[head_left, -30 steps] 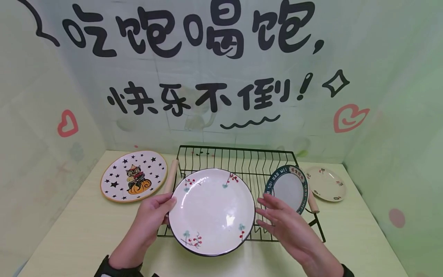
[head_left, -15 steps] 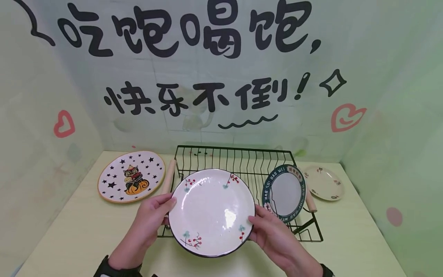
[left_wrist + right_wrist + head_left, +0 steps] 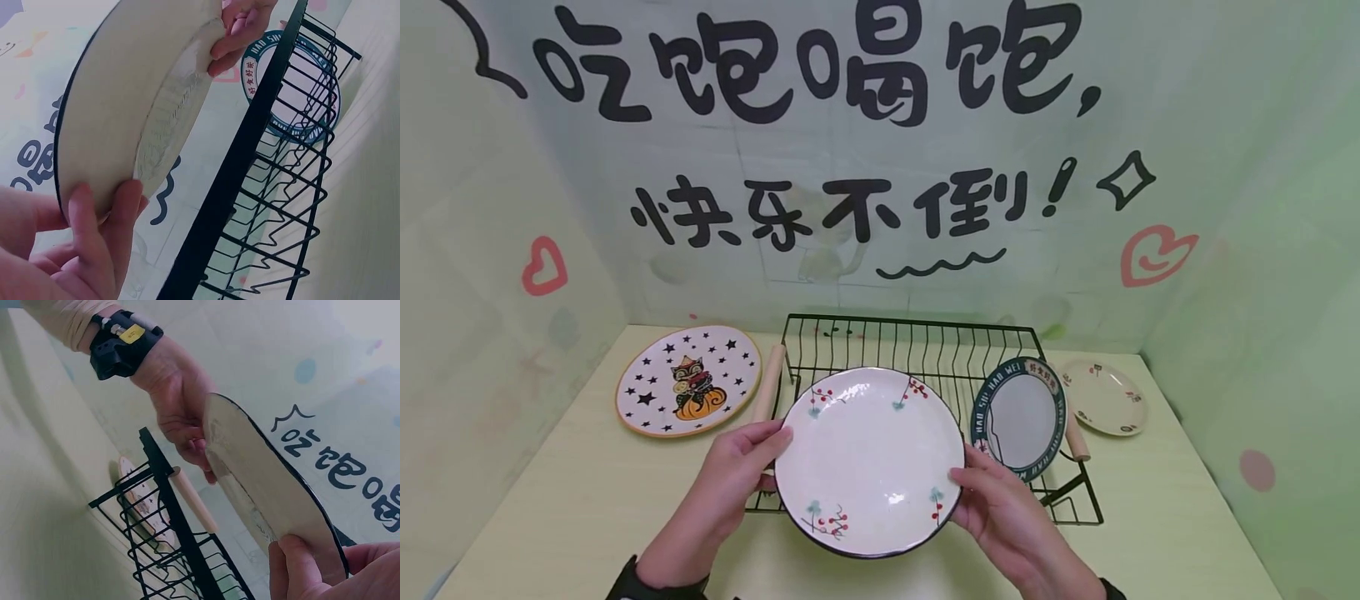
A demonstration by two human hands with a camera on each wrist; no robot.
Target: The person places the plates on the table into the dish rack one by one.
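Between my two hands I hold a white plate [image 3: 868, 458] with a dark rim and red-berry sprigs, tilted so its face shows in the head view. My left hand [image 3: 737, 471] grips its left edge, thumb on the front. On the opposite edge my right hand [image 3: 1003, 508] pinches the rim, thumb in front and fingers behind. Both wrist views show the plate's pale underside [image 3: 115, 106], with fingertips [image 3: 297, 556] pressed against it. The plate is in front of a black wire dish rack [image 3: 917, 346] and hides its middle.
A green-rimmed plate [image 3: 1021, 417] stands in the rack's right side. An owl-and-star plate [image 3: 688, 382] lies left of the rack, a small cream plate [image 3: 1105, 398] to its right. Wooden handles [image 3: 770, 383] flank the rack. A printed backdrop [image 3: 850, 150] rises behind the table [image 3: 572, 500].
My right hand has come in from beside the plate and taken hold of its right edge. The plate has since shifted slightly to the right in the head view.
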